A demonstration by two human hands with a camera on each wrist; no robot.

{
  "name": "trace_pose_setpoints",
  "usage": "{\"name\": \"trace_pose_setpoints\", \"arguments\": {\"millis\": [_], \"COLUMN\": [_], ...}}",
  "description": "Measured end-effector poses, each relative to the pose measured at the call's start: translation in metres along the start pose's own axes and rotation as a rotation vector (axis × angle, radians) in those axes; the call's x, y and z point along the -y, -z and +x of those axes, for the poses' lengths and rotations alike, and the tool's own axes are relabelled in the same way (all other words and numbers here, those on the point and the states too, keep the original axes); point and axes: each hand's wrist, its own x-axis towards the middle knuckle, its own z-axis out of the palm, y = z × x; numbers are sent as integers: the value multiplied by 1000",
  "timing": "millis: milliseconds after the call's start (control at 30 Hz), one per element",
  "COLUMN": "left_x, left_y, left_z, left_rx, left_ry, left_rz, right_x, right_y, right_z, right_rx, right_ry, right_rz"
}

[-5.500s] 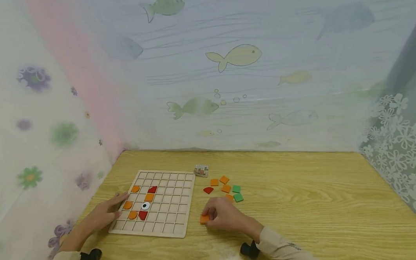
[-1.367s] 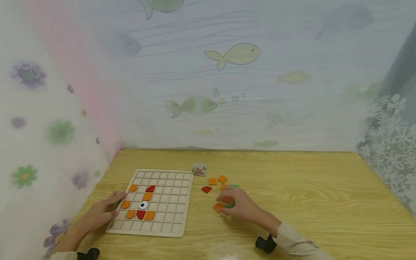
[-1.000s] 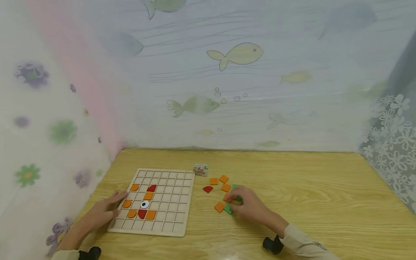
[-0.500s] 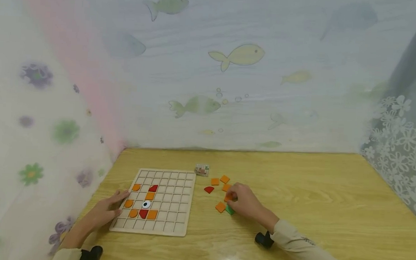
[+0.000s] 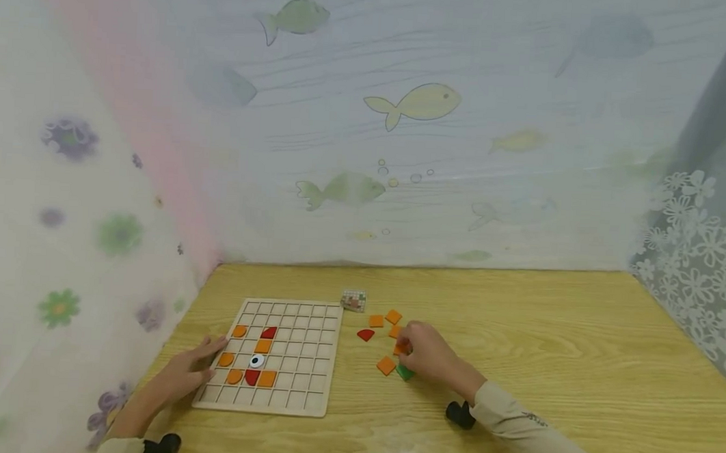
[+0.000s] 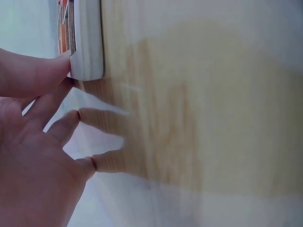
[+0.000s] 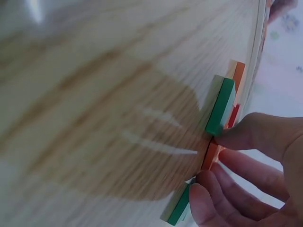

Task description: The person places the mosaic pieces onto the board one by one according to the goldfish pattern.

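A wooden grid board [image 5: 302, 402] lies at the left of the table, bearing orange, red and eye-marked tiles. At its left edge my left hand [image 5: 184, 372] rests with fingers extended; the left wrist view shows the thumb [image 6: 52, 73] against the board's edge [image 6: 89, 42]. To the board's right, my right hand [image 5: 429, 352] reaches down among loose tiles. Thumb and curled fingers pinch an orange square tile [image 7: 210, 156] at the table top. A green square tile [image 7: 221, 108] lies by the thumb, and a second green tile [image 7: 179, 210] is partly hidden by the fingers.
Several orange square tiles [image 5: 386, 366] and a red quarter-round tile [image 5: 366, 335] lie between board and right hand. A small pattern card [image 5: 353, 300] sits by the board's far right corner. Patterned cloth walls [image 5: 300, 244] border the table's far and left sides.
An orange square went onto the board beside the lower red tile. My right hand came back to the loose tiles, where an orange and a green tile have shifted nearer. My left hand stays put.
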Motion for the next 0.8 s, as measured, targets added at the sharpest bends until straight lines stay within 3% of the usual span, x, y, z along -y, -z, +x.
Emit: {"name": "trace_pose_setpoints", "arguments": {"millis": [133,400,800], "left_x": [-1,-2,-5], "left_y": [1,-1,0], "left_z": [-2,-3,-4], "left_rx": [-2,10,-2], "left_ry": [7,8,0], "left_rz": [-12,-78,-82], "right_x": [-2,-5,8], "right_y": [0,2,-12], "right_z": [0,0,10], "right_rx": [-8,-60,-30], "right_ry": [23,86,167], "right_rz": [9,131,275]}}
